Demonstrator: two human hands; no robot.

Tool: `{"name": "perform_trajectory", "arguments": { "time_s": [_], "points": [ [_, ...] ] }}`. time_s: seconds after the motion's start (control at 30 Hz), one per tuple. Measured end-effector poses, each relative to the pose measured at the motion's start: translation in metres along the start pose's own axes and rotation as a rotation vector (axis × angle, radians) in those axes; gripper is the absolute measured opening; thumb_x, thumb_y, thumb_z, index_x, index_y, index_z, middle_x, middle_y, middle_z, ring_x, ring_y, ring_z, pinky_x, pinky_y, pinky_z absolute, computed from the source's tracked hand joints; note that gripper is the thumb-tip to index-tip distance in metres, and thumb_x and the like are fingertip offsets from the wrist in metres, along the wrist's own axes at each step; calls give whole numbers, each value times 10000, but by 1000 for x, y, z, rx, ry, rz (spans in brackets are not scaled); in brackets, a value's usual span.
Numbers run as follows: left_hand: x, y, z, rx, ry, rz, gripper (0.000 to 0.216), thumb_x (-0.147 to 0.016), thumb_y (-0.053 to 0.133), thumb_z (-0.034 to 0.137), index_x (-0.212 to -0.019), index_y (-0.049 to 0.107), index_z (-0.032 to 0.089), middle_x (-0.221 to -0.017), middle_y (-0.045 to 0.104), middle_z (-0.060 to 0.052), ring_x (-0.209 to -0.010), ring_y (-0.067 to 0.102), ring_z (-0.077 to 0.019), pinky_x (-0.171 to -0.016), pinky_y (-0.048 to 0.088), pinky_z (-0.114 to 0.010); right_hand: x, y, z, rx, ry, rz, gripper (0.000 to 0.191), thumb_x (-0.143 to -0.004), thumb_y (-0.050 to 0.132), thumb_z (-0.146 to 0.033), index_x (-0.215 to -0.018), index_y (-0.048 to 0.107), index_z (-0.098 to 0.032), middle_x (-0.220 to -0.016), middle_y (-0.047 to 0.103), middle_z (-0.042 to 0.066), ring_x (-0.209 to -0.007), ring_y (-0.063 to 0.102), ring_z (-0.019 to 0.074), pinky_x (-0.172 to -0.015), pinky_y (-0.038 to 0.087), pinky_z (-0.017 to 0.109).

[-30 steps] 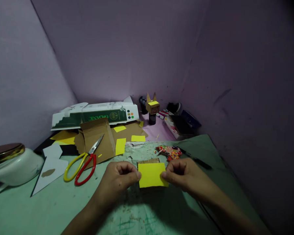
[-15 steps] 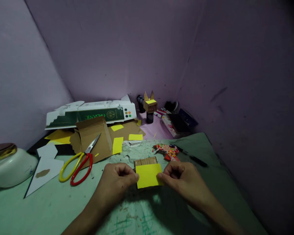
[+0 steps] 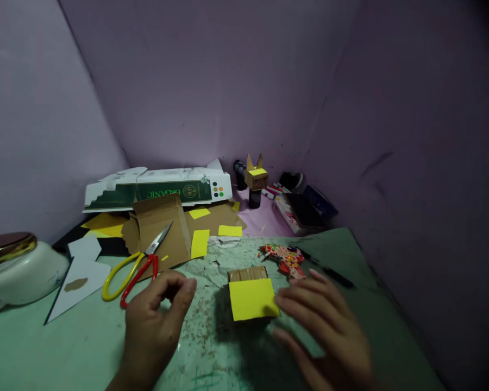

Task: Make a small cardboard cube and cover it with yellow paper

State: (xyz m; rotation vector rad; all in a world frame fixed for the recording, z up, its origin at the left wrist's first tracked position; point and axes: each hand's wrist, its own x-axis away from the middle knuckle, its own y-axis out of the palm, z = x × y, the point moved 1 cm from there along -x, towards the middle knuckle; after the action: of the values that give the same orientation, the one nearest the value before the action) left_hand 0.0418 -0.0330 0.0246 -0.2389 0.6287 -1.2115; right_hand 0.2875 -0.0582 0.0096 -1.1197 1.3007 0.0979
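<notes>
A yellow paper rectangle (image 3: 252, 298) lies over the top of a small brown cardboard box (image 3: 248, 273), whose corrugated far part stays bare. My left hand (image 3: 157, 315) hovers to the left of the box, apart from it, with curled fingers, the thumb against the index finger and nothing visible between them. To the right, my right hand (image 3: 321, 326) is open, its fingers spread and blurred; the fingertips come close to the paper's right edge, and I cannot tell whether they touch. Scissors (image 3: 146, 260) with one yellow and one red handle rest on brown cardboard, beyond my left hand.
A hot-glue gun (image 3: 285, 258) with a patterned red cover and a black knife-like tool (image 3: 334, 274) lie at the right. Yellow paper pieces (image 3: 199, 243) sit on cardboard before a torn green-and-white carton (image 3: 167, 190). An eared cardboard figure (image 3: 256, 178) stands behind.
Both hands have let go of the yellow paper, which stays on the box. My left hand has drawn back leftward; the right has opened and moved outward.
</notes>
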Motion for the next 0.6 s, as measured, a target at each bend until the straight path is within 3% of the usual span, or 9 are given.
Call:
{"name": "perform_trajectory", "arguments": {
  "time_s": [0.07, 0.13, 0.23, 0.33, 0.47, 0.6],
  "points": [
    [4, 6, -6, 41, -56, -21, 207, -795, 536, 382, -730, 627, 208, -707, 646, -21, -682, 597, -194, -645, 492, -290, 7, 7, -6, 34, -139, -115, 351, -806, 638, -246, -1145, 607, -164, -1059, 741, 68, -1056, 621, 260, -1043, 360, 446],
    [6, 16, -12, 97, -124, -152, 218, -776, 515, 269, -937, 638, 189, -945, 692, -68, -908, 631, -237, -834, 503, -351, 11, 13, -8, 58, -172, -197, 494, -811, 626, -283, -1272, 529, -134, -1189, 699, 94, -1168, 575, 274, -1067, 334, 447],
    [9, 29, -18, 157, -136, -443, 666, -630, 495, 79, -1288, 487, 187, -1344, 555, -99, -1248, 495, -258, -1079, 361, -424, 12, 18, -7, 127, -132, -264, 671, -826, 592, -291, -1425, 358, -98, -1277, 645, 124, -1228, 542, 292, -1031, 369, 472],
    [13, 38, -19, 152, -75, -624, 904, -575, 524, 50, -1439, 301, 189, -1495, 394, -114, -1367, 364, -278, -1136, 286, -452, 9, 22, -5, 195, -203, -322, 789, -860, 545, -349, -1500, 178, -70, -1292, 631, 124, -1222, 549, 313, -986, 384, 505],
    [18, 49, -18, 55, -5, -683, 957, -565, 608, 109, -1456, 257, 101, -1504, 357, -182, -1365, 334, -339, -1139, 263, -501, 6, 29, -5, 222, -333, -378, 827, -880, 499, -476, -1497, 151, -50, -1306, 618, 107, -1200, 563, 303, -959, 369, 491],
    [19, 60, -22, -21, 66, -601, 897, -614, 646, 179, -1442, 308, 123, -1452, 445, -153, -1295, 407, -342, -1104, 303, -498, 3, 30, -5, 225, -344, -416, 698, -868, 522, -511, -1402, 394, -79, -1339, 593, 104, -1242, 519, 292, -1030, 287, 475]
  ]
}}
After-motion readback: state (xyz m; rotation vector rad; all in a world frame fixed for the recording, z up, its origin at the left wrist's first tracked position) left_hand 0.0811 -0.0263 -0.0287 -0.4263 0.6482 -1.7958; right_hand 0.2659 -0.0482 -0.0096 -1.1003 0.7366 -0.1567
